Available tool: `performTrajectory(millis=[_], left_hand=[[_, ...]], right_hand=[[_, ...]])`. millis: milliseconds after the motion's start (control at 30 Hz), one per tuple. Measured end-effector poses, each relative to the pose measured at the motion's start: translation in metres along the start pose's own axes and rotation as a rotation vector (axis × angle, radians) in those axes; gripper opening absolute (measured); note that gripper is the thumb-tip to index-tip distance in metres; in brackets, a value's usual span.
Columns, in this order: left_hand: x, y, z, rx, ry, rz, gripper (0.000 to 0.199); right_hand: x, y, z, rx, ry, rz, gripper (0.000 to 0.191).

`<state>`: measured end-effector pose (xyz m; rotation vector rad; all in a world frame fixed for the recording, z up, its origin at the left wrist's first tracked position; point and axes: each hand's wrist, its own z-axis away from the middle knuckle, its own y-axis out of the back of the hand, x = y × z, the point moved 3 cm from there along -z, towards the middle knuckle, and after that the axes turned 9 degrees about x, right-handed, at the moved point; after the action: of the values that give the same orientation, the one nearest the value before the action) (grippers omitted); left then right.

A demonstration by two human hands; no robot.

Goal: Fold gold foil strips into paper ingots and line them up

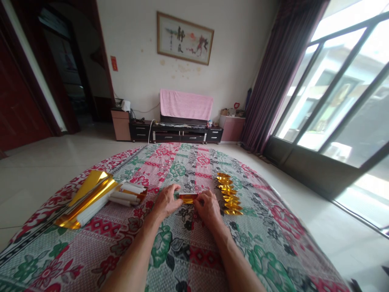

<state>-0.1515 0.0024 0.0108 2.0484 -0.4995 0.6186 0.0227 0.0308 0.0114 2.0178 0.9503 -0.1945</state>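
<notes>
A small strip of folded gold foil paper (189, 198), with a pale upper edge, lies low over the cloth between my two hands. At its left end is my left hand (167, 202), thumb against the paper and index finger curved above it. My right hand (209, 207) pinches the right end, its fingers curled in. To the right stands a column of several folded gold foil pieces (230, 194), shaped like little boats. Left of my hands lie white-backed rolled paper pieces (127, 194) beside a larger stack of gold foil sheets (88, 198).
A round table with a flowered red, green and grey tablecloth (179, 168) fills the foreground. Beyond it are a low black cabinet (191, 137) and a pink towel (186, 104) draped over a screen-like shape. A purple curtain (273, 73) and large windows (334, 89) are on the right.
</notes>
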Motion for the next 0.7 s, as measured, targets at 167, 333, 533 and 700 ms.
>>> performTrajectory(millis=[167,333,533,700], left_hand=[[-0.002,-0.002,0.000,-0.008,0.014,0.002,0.037],[-0.006,-0.006,-0.001,0.005,0.030,-0.008,0.039],[-0.007,-0.007,-0.001,0.012,0.022,0.017,0.039],[-0.006,-0.005,-0.001,0.011,0.004,0.008,0.039]], right_hand=[[-0.002,0.000,0.001,-0.005,0.010,0.014,0.013],[-0.012,0.000,0.004,0.045,-0.032,0.088,0.020],[-0.016,0.000,0.004,0.031,-0.109,0.140,0.019],[-0.008,0.002,0.000,-0.014,-0.110,0.070,0.012]])
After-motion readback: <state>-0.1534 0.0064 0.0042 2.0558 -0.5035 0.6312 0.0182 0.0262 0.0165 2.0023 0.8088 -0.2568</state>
